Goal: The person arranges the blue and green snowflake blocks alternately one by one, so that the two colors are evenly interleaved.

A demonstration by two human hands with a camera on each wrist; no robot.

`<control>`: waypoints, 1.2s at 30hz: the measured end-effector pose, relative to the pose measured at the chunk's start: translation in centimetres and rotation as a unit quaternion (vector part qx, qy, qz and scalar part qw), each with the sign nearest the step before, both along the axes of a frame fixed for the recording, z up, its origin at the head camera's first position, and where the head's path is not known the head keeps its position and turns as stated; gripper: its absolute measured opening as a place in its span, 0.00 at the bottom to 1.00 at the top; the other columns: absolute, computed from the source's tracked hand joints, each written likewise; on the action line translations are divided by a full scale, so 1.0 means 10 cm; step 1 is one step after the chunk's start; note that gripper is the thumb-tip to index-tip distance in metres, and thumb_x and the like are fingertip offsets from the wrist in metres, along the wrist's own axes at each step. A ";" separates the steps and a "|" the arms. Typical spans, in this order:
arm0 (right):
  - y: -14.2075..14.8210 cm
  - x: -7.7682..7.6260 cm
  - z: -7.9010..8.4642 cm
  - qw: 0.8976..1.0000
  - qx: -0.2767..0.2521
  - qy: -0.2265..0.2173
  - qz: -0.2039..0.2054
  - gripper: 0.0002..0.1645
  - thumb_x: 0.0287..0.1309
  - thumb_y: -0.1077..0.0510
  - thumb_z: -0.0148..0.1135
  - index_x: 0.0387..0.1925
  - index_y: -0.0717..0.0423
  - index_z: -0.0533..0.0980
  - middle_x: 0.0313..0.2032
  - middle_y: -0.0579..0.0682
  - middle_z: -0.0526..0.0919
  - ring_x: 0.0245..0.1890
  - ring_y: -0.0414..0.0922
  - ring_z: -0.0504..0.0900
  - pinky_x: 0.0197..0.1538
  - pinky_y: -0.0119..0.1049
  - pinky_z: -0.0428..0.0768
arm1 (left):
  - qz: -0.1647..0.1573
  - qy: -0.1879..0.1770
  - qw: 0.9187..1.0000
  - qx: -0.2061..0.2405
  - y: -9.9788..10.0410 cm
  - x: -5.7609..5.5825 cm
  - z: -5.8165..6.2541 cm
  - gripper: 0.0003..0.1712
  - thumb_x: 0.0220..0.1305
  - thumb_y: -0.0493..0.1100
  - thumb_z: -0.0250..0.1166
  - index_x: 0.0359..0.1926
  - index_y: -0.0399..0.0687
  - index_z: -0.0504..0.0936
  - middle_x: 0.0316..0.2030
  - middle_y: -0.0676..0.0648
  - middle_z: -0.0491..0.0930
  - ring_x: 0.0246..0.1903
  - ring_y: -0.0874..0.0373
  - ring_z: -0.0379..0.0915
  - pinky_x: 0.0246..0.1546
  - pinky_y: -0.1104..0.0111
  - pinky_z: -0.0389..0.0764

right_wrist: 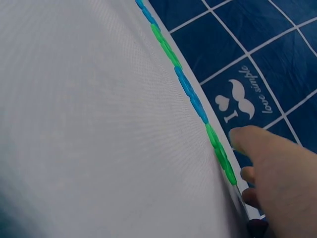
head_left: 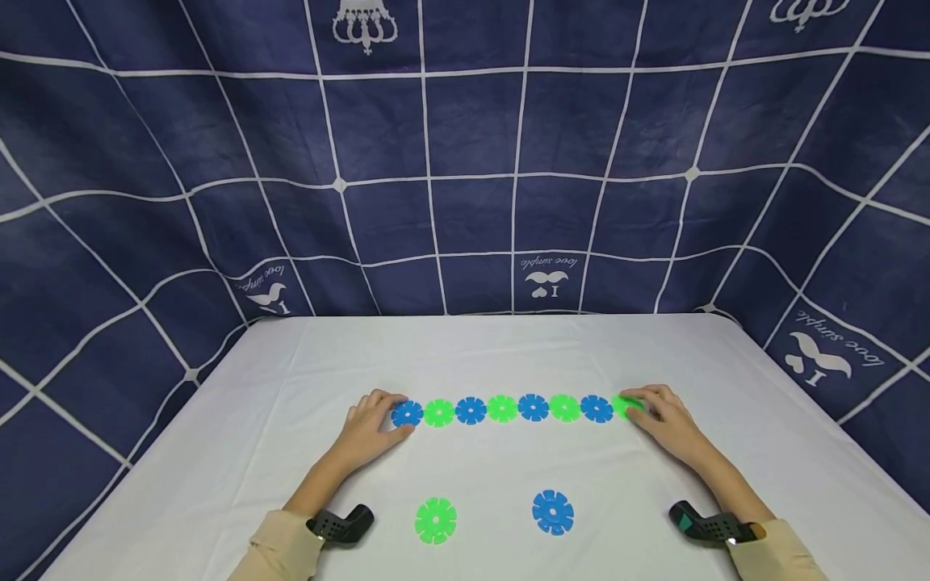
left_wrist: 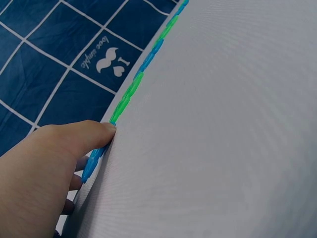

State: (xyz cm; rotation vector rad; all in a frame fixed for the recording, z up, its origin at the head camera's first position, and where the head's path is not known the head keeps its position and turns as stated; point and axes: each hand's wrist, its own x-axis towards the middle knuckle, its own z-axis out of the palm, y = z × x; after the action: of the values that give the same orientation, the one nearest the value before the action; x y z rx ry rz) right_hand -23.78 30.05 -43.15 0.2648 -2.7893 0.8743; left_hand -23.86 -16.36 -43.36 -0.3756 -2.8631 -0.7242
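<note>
A straight row of blue and green slotted plastic discs, alternating in colour, lies edge to edge across the white table. At its left end my left hand (head_left: 368, 429) holds the blue disc (head_left: 408, 415), thumb at the near rim and fingers at the far side; the thumb (left_wrist: 101, 133) touches the row in the left wrist view. My right hand (head_left: 667, 421) is around the green disc (head_left: 623, 405) at the right end and partly covers it. In the right wrist view its thumb (right_wrist: 245, 141) stands apart from that green disc (right_wrist: 221, 154), fingers spread loosely.
Nearer me on the white table (head_left: 494, 355) lie a green slotted disc (head_left: 427, 521) and, to its right, blue slotted discs (head_left: 543, 512) that look stacked. A navy checked curtain (head_left: 472, 129) hangs behind the table and along both sides.
</note>
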 end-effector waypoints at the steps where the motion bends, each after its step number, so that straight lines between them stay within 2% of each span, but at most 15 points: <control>1: -0.01 0.00 0.02 1.000 -0.005 0.002 0.002 0.21 0.60 0.50 0.53 0.51 0.56 0.74 0.49 0.59 0.69 0.41 0.48 0.65 0.38 0.38 0.62 | 0.000 0.001 1.000 -0.001 0.00 0.00 0.00 0.32 0.51 0.59 0.62 0.54 0.48 0.73 0.48 0.46 0.70 0.50 0.52 0.63 0.39 0.64 0.58; 9: -0.12 0.04 0.16 0.998 -0.040 0.025 0.032 0.18 0.61 0.53 0.53 0.50 0.55 0.74 0.48 0.54 0.72 0.40 0.42 0.65 0.39 0.37 0.65 | -0.004 0.004 1.000 0.000 -0.01 -0.01 -0.01 0.32 0.51 0.59 0.62 0.54 0.49 0.73 0.48 0.46 0.70 0.50 0.52 0.63 0.40 0.63 0.58; 15: -0.33 0.12 0.25 0.990 -0.065 0.051 0.115 0.15 0.58 0.59 0.57 0.48 0.54 0.75 0.43 0.52 0.75 0.31 0.33 0.65 0.32 0.29 0.66 | -0.005 0.004 1.000 0.000 -0.02 -0.02 -0.01 0.32 0.51 0.59 0.62 0.54 0.49 0.73 0.48 0.46 0.70 0.50 0.52 0.63 0.40 0.64 0.58; 18: -0.46 0.20 0.26 0.984 -0.072 0.035 0.157 0.15 0.57 0.59 0.57 0.48 0.54 0.75 0.44 0.50 0.75 0.31 0.33 0.65 0.30 0.28 0.66 | -0.001 0.002 1.000 0.000 -0.01 -0.02 -0.01 0.32 0.51 0.59 0.63 0.54 0.49 0.73 0.48 0.46 0.70 0.50 0.52 0.64 0.40 0.63 0.58; 24: -0.70 0.35 0.25 0.974 -0.067 -0.036 0.213 0.16 0.57 0.55 0.59 0.48 0.49 0.75 0.43 0.46 0.75 0.33 0.34 0.67 0.35 0.28 0.68 | -0.003 0.004 1.000 0.000 0.00 -0.01 0.00 0.31 0.52 0.58 0.63 0.54 0.48 0.73 0.48 0.46 0.70 0.50 0.52 0.64 0.41 0.63 0.58; 30: -0.84 0.45 0.20 0.952 -0.066 -0.111 0.278 0.16 0.55 0.50 0.60 0.48 0.43 0.74 0.40 0.43 0.74 0.35 0.36 0.69 0.38 0.27 0.69 | -0.004 0.008 1.000 0.002 -0.01 -0.01 0.00 0.30 0.52 0.58 0.63 0.54 0.48 0.73 0.48 0.46 0.70 0.50 0.52 0.64 0.40 0.64 0.58; 36: -0.87 0.47 0.13 0.930 -0.081 -0.129 0.333 0.18 0.54 0.50 0.61 0.49 0.44 0.73 0.41 0.44 0.74 0.33 0.38 0.67 0.36 0.28 0.68 | -0.002 0.010 1.000 0.003 -0.01 -0.01 0.00 0.30 0.51 0.57 0.63 0.54 0.48 0.74 0.47 0.46 0.71 0.49 0.52 0.64 0.39 0.64 0.58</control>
State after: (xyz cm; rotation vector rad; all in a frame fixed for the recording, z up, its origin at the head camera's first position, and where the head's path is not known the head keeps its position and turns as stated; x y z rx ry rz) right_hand -19.11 21.38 -41.84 1.1957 -2.8540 1.3548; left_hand -23.98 -16.49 -43.41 -0.3869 -2.8415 -0.7239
